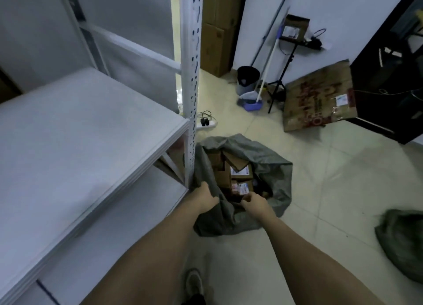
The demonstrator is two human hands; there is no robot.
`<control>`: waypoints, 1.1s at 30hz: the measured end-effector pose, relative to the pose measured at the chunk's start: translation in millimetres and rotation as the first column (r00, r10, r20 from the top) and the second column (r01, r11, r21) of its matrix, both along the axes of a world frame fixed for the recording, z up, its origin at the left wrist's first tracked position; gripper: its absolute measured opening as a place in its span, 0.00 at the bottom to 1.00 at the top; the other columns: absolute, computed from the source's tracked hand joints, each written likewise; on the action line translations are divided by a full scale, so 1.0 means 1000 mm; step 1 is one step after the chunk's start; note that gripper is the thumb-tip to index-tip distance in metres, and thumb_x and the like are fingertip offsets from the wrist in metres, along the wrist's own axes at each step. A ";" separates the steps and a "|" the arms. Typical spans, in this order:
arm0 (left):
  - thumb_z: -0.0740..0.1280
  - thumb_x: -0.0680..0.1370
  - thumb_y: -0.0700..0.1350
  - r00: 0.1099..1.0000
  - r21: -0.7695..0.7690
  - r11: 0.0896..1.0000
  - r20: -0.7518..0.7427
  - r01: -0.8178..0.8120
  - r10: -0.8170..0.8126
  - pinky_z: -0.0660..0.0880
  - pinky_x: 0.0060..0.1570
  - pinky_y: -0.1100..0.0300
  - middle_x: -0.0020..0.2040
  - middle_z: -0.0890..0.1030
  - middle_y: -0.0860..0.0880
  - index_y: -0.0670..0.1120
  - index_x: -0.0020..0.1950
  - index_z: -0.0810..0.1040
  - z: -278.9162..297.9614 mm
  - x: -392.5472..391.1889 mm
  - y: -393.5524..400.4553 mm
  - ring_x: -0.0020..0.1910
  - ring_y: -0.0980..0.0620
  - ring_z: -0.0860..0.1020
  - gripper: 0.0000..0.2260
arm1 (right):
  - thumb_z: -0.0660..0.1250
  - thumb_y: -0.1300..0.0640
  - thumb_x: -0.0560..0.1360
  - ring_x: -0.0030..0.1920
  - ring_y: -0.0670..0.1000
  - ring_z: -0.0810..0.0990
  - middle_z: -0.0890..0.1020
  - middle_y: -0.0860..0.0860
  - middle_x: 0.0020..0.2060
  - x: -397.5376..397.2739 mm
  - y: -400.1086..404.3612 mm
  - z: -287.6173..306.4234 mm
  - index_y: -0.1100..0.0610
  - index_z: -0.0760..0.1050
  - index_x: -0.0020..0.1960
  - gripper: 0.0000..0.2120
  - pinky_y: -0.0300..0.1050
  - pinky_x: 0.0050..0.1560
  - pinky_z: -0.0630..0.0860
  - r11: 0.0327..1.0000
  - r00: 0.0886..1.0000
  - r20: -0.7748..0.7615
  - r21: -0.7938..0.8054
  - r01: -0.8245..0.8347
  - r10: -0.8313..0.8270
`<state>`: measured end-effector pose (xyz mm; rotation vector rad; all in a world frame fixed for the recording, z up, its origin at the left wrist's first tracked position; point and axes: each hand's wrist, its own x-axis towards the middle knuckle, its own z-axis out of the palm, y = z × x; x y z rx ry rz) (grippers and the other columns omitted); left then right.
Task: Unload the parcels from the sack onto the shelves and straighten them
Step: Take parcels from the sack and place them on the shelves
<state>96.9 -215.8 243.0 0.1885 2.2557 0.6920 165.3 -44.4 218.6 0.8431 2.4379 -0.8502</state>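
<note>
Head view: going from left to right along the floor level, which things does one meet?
White metal shelf unit → open grey sack of cardboard parcels → flattened brown cardboard sheet leaning on the wall → second grey sack at the right edge.

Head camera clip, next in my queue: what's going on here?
A person bends over a grey sack that sits open on the tiled floor beside a white metal shelf unit. The left hand grips the sack's near edge and the right hand grips its rim, holding the mouth open. Cardboard parcels are still inside. No parcel shows on the shelves in view.
</note>
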 end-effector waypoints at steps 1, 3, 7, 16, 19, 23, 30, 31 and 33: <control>0.62 0.80 0.53 1.000 -0.006 1.000 0.031 0.002 -0.002 0.68 0.66 0.46 0.74 0.63 0.41 0.43 0.76 0.54 -0.003 -0.010 0.009 0.69 0.41 0.67 0.30 | 0.61 0.51 0.78 0.47 0.53 0.75 0.78 0.53 0.50 -0.010 0.009 -0.002 0.51 0.70 0.50 0.04 0.47 0.48 0.72 1.000 1.000 0.016 -0.008 -0.001 0.002; 0.61 0.80 0.53 0.997 -0.013 1.000 0.073 0.006 -0.005 0.68 0.67 0.46 0.74 0.62 0.40 0.43 0.76 0.53 -0.010 -0.027 0.024 0.69 0.41 0.67 0.30 | 0.61 0.52 0.78 0.45 0.53 0.74 0.77 0.52 0.47 -0.029 0.027 -0.006 0.51 0.69 0.49 0.03 0.46 0.45 0.70 1.000 1.000 0.031 -0.023 -0.001 0.002; 0.61 0.81 0.52 0.990 -0.006 1.000 0.137 -0.022 0.023 0.67 0.68 0.48 0.74 0.62 0.40 0.41 0.76 0.52 -0.022 -0.058 0.052 0.70 0.41 0.66 0.30 | 0.60 0.51 0.78 0.43 0.51 0.74 0.76 0.51 0.45 -0.064 0.059 -0.017 0.51 0.71 0.53 0.06 0.45 0.42 0.69 0.999 0.999 0.051 -0.035 -0.016 0.018; 0.61 0.80 0.53 0.916 0.026 0.939 0.229 -0.344 0.329 0.69 0.64 0.53 0.72 0.65 0.40 0.41 0.75 0.55 -0.072 -0.111 0.131 0.67 0.42 0.68 0.29 | 0.60 0.48 0.79 0.52 0.55 0.77 0.77 0.53 0.55 -0.161 0.145 -0.060 0.53 0.71 0.60 0.13 0.50 0.52 0.74 0.966 0.954 0.149 -0.058 -0.253 0.259; 0.62 0.80 0.53 0.847 0.023 0.873 0.255 -0.488 0.466 0.68 0.60 0.57 0.71 0.66 0.42 0.42 0.75 0.56 -0.100 -0.122 0.168 0.66 0.44 0.69 0.29 | 0.59 0.48 0.79 0.51 0.55 0.77 0.78 0.53 0.54 -0.194 0.180 -0.086 0.54 0.72 0.60 0.14 0.48 0.49 0.73 0.928 0.907 0.193 -0.078 -0.365 0.373; 0.63 0.80 0.50 0.743 0.036 0.776 0.322 -0.630 0.588 0.64 0.64 0.57 0.72 0.65 0.42 0.41 0.75 0.56 -0.146 -0.136 0.208 0.69 0.44 0.67 0.29 | 0.59 0.50 0.79 0.47 0.54 0.77 0.79 0.53 0.47 -0.229 0.208 -0.133 0.56 0.74 0.54 0.12 0.47 0.44 0.71 0.901 0.866 0.250 -0.090 -0.424 0.432; 0.62 0.80 0.45 0.475 0.027 0.532 0.491 -0.846 0.731 0.70 0.58 0.55 0.64 0.71 0.41 0.40 0.74 0.59 -0.252 -0.166 0.239 0.61 0.44 0.72 0.25 | 0.60 0.51 0.79 0.56 0.55 0.78 0.79 0.54 0.56 -0.267 0.211 -0.256 0.57 0.71 0.62 0.15 0.47 0.55 0.74 0.876 0.837 0.258 -0.149 -0.458 0.482; 0.61 0.80 0.45 0.425 0.033 0.479 0.515 -0.877 0.744 0.70 0.57 0.55 0.63 0.72 0.42 0.40 0.74 0.60 -0.273 -0.172 0.241 0.61 0.44 0.72 0.24 | 0.61 0.51 0.79 0.57 0.56 0.77 0.78 0.55 0.57 -0.273 0.210 -0.280 0.57 0.71 0.63 0.16 0.48 0.57 0.74 0.882 0.845 0.255 -0.173 -0.438 0.470; 0.60 0.81 0.45 0.329 0.037 0.377 0.574 -0.925 0.750 0.69 0.53 0.58 0.57 0.73 0.45 0.41 0.73 0.61 -0.315 -0.180 0.242 0.56 0.46 0.71 0.22 | 0.61 0.51 0.78 0.57 0.58 0.77 0.78 0.57 0.59 -0.284 0.207 -0.329 0.59 0.70 0.64 0.18 0.51 0.58 0.75 0.892 0.867 0.231 -0.219 -0.396 0.442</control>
